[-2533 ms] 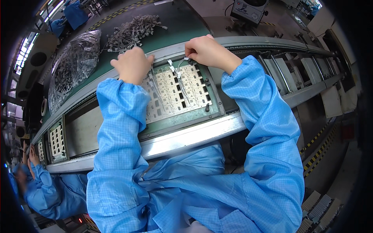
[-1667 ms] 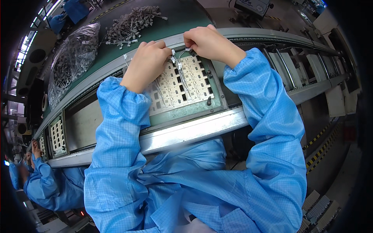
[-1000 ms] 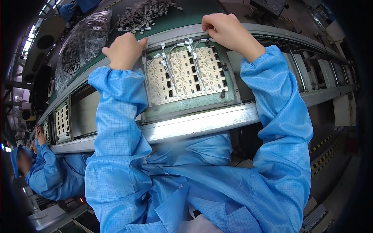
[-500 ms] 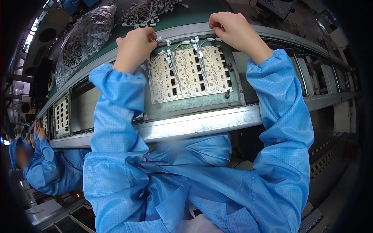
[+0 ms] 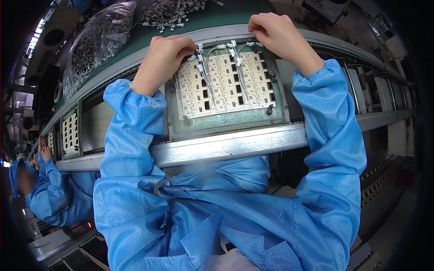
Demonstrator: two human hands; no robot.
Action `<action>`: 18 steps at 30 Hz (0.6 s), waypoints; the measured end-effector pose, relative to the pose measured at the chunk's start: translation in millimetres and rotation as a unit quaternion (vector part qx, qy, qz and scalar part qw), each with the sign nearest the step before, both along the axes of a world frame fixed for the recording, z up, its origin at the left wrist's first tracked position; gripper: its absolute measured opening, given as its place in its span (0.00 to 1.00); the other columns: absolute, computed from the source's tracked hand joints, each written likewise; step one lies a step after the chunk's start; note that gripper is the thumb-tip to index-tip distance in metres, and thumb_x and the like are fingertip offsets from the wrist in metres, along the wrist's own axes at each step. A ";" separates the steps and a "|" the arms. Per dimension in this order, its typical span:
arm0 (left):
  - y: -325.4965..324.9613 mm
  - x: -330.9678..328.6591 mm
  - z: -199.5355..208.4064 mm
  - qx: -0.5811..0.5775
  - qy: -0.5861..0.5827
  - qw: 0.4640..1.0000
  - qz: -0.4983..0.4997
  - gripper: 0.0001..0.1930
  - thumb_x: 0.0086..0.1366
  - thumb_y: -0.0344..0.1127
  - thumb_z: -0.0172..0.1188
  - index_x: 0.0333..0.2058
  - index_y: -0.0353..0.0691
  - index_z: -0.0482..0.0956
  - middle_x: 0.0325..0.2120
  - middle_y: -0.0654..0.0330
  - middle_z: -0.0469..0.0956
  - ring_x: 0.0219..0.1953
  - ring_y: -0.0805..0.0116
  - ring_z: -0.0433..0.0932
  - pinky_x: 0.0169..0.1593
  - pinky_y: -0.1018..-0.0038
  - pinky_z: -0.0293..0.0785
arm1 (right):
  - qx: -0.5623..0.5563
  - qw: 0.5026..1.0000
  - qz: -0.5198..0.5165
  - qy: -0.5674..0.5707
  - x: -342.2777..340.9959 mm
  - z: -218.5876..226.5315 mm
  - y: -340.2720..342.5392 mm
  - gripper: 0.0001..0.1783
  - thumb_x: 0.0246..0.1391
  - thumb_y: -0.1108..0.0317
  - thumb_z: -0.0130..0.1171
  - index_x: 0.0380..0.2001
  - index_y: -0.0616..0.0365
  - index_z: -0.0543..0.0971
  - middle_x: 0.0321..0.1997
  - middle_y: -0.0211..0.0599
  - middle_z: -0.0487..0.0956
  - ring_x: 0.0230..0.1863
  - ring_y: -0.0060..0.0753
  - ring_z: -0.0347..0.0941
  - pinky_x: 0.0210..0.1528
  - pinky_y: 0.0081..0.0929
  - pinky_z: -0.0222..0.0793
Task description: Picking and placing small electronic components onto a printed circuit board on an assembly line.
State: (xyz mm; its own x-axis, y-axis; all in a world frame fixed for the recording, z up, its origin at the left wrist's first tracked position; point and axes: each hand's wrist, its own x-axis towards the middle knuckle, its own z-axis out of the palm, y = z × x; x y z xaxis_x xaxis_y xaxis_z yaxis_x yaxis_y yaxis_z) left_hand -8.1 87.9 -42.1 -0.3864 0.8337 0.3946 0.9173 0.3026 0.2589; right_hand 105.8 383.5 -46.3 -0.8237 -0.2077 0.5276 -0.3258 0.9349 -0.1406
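Note:
In front of me a panel of cream circuit boards lies in a greenish carrier. White wires with small white connectors run over the panel and along its far edge. My left hand is at the far left corner, its fingers closed beside a white connector; whatever lies between the fingertips is hidden. Past the far right corner, my right hand is bent with thumb and fingers pinched together, just above a wire end. Its fingertips hide what they may hold.
Metal rails run along the near and far sides of the carrier. Beyond the far rail, a green surface bears a heap of wired connectors and a clear plastic bag of more. Another panel and a person in blue are at left.
My left hand has moved right and its fingers have come closer to the connectors at the corner. The right hand and the carrier have shifted slightly right.

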 end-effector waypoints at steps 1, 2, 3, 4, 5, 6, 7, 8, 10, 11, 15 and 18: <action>-2.6 0.5 -1.0 0.005 0.001 1.000 0.000 0.05 0.65 0.28 0.61 0.37 0.39 0.85 0.34 0.57 0.84 0.37 0.53 0.82 0.50 0.65 0.68 | 0.001 1.000 0.001 0.000 -0.7 0.5 -0.4 0.04 0.57 0.73 0.58 0.35 0.58 0.79 0.32 0.41 0.80 0.36 0.45 0.78 0.40 0.39 0.74; -3.5 3.3 -0.4 0.010 0.001 1.000 -0.002 0.06 0.65 0.27 0.60 0.37 0.39 0.85 0.35 0.56 0.85 0.38 0.53 0.82 0.50 0.64 0.70 | -0.009 1.000 -0.005 -0.014 -0.1 2.0 -1.9 0.04 0.57 0.73 0.57 0.35 0.58 0.79 0.32 0.41 0.80 0.35 0.45 0.78 0.40 0.38 0.74; -4.3 5.2 1.0 0.010 -0.001 1.000 -0.003 0.06 0.65 0.27 0.60 0.37 0.39 0.85 0.35 0.56 0.85 0.38 0.53 0.82 0.50 0.64 0.70 | -0.018 0.999 -0.011 -0.028 0.3 2.6 -2.7 0.04 0.57 0.73 0.57 0.35 0.59 0.79 0.32 0.41 0.80 0.35 0.46 0.78 0.40 0.38 0.74; -5.5 6.6 3.6 0.001 -0.025 1.000 0.004 0.07 0.64 0.25 0.59 0.38 0.38 0.84 0.36 0.55 0.85 0.40 0.52 0.83 0.49 0.65 0.72 | -0.018 0.999 -0.012 -0.030 0.3 1.9 -2.5 0.04 0.57 0.73 0.57 0.35 0.59 0.79 0.32 0.41 0.80 0.35 0.46 0.78 0.40 0.38 0.74; -6.6 9.1 5.6 -0.008 -0.050 0.999 0.012 0.09 0.64 0.23 0.57 0.39 0.37 0.84 0.37 0.54 0.85 0.41 0.52 0.83 0.49 0.65 0.75 | -0.013 1.000 -0.006 -0.019 -0.3 1.9 -2.1 0.04 0.56 0.73 0.58 0.35 0.59 0.79 0.32 0.41 0.80 0.35 0.46 0.78 0.40 0.38 0.74; -8.6 10.4 4.6 -0.007 -0.051 0.999 0.012 0.09 0.64 0.23 0.57 0.39 0.37 0.84 0.37 0.54 0.85 0.41 0.52 0.83 0.49 0.65 0.75 | -0.008 1.000 0.001 -0.008 -0.5 1.9 -2.0 0.04 0.56 0.73 0.58 0.35 0.59 0.79 0.32 0.41 0.80 0.34 0.46 0.78 0.40 0.38 0.75; -11.7 10.8 3.3 -0.003 -0.030 1.000 -0.002 0.10 0.64 0.21 0.55 0.41 0.35 0.83 0.37 0.51 0.85 0.41 0.51 0.83 0.48 0.65 0.76 | -0.007 1.000 0.001 -0.010 0.4 1.6 -2.6 0.04 0.56 0.73 0.58 0.35 0.59 0.79 0.32 0.41 0.80 0.34 0.46 0.78 0.40 0.38 0.75; -14.2 11.0 2.3 0.001 -0.008 1.000 -0.016 0.12 0.64 0.18 0.53 0.42 0.33 0.82 0.37 0.48 0.85 0.40 0.51 0.84 0.47 0.65 0.78 | -0.016 1.000 -0.004 -0.013 1.7 2.3 -2.8 0.04 0.57 0.72 0.58 0.36 0.59 0.79 0.32 0.42 0.81 0.35 0.46 0.78 0.40 0.37 0.75; -23.1 15.1 -2.1 0.045 -0.069 0.997 -0.010 0.14 0.63 0.18 0.52 0.42 0.34 0.83 0.37 0.48 0.85 0.41 0.50 0.84 0.49 0.66 0.78 | -0.022 1.000 -0.009 -0.018 2.3 4.2 -1.2 0.05 0.57 0.72 0.59 0.36 0.59 0.80 0.33 0.42 0.81 0.36 0.45 0.79 0.41 0.37 0.75; -27.8 15.1 -3.6 0.085 -0.127 0.988 -0.003 0.16 0.61 0.17 0.51 0.43 0.35 0.83 0.38 0.48 0.85 0.42 0.50 0.84 0.51 0.67 0.78 | -0.029 0.999 -0.007 -0.017 1.5 4.9 -1.5 0.05 0.57 0.72 0.59 0.37 0.59 0.80 0.34 0.42 0.81 0.36 0.44 0.79 0.42 0.36 0.76; -31.6 10.0 -3.1 0.074 -0.159 0.984 0.022 0.16 0.62 0.17 0.50 0.44 0.35 0.83 0.39 0.51 0.84 0.43 0.58 0.83 0.47 0.67 0.76 | -0.053 0.998 -0.011 -0.034 2.1 4.7 0.5 0.06 0.59 0.72 0.59 0.39 0.60 0.80 0.37 0.42 0.83 0.39 0.42 0.81 0.43 0.34 0.78; -25.5 6.1 -1.8 0.047 -0.122 0.991 -0.009 0.16 0.61 0.18 0.50 0.44 0.36 0.83 0.39 0.51 0.84 0.44 0.52 0.82 0.51 0.64 0.77 | -0.035 0.999 -0.011 -0.018 4.8 6.4 2.4 0.06 0.60 0.72 0.59 0.39 0.61 0.81 0.36 0.41 0.83 0.39 0.42 0.81 0.43 0.33 0.79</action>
